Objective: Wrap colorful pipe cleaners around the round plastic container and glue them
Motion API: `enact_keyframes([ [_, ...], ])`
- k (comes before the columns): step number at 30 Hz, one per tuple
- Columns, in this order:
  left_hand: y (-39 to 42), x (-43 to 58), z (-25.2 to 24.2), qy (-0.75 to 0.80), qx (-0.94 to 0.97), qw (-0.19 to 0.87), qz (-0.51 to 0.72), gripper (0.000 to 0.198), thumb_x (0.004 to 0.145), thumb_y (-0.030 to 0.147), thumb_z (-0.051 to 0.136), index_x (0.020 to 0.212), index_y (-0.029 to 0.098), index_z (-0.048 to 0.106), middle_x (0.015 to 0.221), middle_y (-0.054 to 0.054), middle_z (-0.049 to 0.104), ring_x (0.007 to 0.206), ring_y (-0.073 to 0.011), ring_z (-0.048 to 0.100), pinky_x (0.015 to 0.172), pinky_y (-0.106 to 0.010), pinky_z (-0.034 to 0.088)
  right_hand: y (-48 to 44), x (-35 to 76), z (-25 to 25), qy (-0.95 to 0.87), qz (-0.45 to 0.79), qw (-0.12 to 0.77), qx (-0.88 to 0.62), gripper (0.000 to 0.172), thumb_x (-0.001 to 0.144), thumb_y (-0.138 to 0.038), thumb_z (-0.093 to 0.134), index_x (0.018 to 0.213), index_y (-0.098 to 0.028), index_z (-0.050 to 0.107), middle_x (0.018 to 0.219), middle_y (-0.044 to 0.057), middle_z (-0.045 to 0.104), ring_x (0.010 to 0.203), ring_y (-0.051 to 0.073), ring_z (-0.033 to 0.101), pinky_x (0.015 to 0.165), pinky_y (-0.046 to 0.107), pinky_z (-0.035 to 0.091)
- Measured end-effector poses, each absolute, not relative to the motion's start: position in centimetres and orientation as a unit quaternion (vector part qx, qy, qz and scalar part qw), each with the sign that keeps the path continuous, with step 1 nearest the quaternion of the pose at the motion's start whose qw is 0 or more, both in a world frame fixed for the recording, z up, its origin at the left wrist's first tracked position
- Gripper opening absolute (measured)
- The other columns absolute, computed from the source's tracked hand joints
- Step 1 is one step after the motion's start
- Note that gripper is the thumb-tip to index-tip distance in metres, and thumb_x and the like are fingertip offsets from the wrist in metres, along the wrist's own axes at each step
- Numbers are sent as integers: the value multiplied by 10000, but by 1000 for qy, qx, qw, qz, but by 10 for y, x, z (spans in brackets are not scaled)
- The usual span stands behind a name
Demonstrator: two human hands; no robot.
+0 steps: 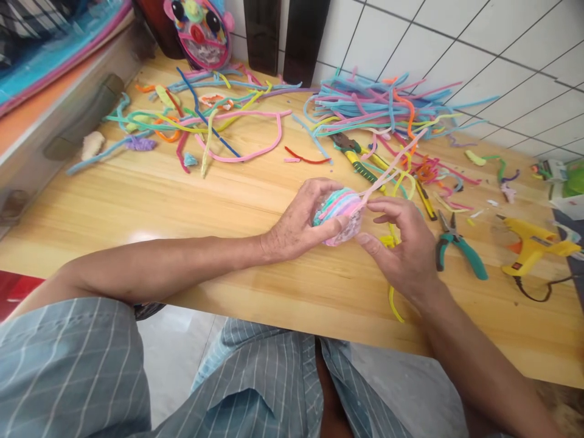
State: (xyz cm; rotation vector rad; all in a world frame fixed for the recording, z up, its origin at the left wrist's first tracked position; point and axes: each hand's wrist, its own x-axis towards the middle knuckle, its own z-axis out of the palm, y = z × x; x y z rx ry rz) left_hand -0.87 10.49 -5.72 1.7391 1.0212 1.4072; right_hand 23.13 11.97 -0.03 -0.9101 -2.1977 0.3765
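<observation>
A rounded piece of coiled pipe cleaners (340,210), striped in teal, pink and lilac, is held above the table by my left hand (303,222), its thumb across the front and its fingers behind. Long pale pink strands (395,167) run from its right side up toward the back. My right hand (401,240) is just right of the piece, thumb and fingers apart, fingertips close to the base of the strands. Whether they touch a strand is hard to tell. Yellow pipe cleaners (391,298) lie under and beside my right hand.
Behind my hands lie a bundle of pipe cleaners (365,103), loose ones (250,115) and yellow-green pliers (360,167). To the right are a yellow cutter (425,201), teal pliers (469,255) and a yellow glue gun (524,243). A decorated figure (203,36) stands at the back left.
</observation>
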Motion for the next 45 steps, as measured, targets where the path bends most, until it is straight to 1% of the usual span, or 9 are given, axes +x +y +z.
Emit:
enact_keyframes([
  [4,104,-10,-51,397,603,428,543,544,971,512,781,1395,232,588,1406,-120,693,1327,-285,686,1164,-444,578,121,232,-20,-840,129,406,-336,612,955,-485,859,1492,-308,622,1423,154,720,1316,368,706,930,538,681],
  [9,109,-9,-33,393,414,601,559,414,969,512,752,1250,222,666,1263,-57,791,1245,-284,746,1114,-430,609,118,233,-34,-827,131,441,-324,713,952,-656,800,1555,-351,573,1494,148,663,1402,416,650,1133,719,584],
  [12,115,-7,-24,354,312,702,534,351,979,523,685,1123,205,716,1197,-64,831,1223,-324,779,1066,-460,646,112,235,-40,-812,164,457,-325,797,943,-665,802,1623,-356,524,1542,159,619,1441,431,620,1128,735,586],
  [16,124,-8,-21,317,227,774,499,313,979,463,646,1083,195,769,1109,-55,878,1186,-339,822,1029,-473,681,108,239,-48,-799,194,467,-325,803,946,-597,823,1643,-350,511,1547,158,609,1426,419,630,1100,706,608],
  [21,131,-10,-24,282,155,805,498,282,977,382,626,1086,174,782,1077,-66,895,1141,-321,848,1001,-438,695,113,246,-56,-792,209,456,-347,705,964,-531,814,1587,-328,553,1476,149,657,1374,389,657,1077,657,615],
  [27,129,-8,-22,303,221,776,507,367,998,481,632,1107,165,783,1131,-75,892,1228,-345,819,1069,-464,669,112,249,-57,-797,206,442,-357,697,954,-525,814,1571,-329,555,1456,147,660,1345,381,672,1050,632,628],
  [33,124,-8,-39,362,334,677,547,292,912,518,774,941,236,703,1219,-45,845,1307,-348,757,1145,-529,629,109,240,-45,-825,119,451,-321,747,932,-557,825,1595,-334,565,1475,160,665,1332,409,679,1097,688,608],
  [39,118,-10,-43,418,398,605,549,481,954,637,741,1218,249,631,1285,-61,780,1235,-281,750,1089,-465,620,106,238,-35,-852,61,411,-318,795,921,-549,846,1619,-376,509,1515,139,663,1344,408,690,1129,674,591],
  [45,104,-12,-42,417,584,428,549,597,983,644,752,1375,223,591,1389,-119,708,1310,-270,691,1192,-447,566,108,236,-39,-851,71,412,-317,849,928,-550,843,1659,-302,491,1535,183,676,1396,422,688,1131,656,603],
])
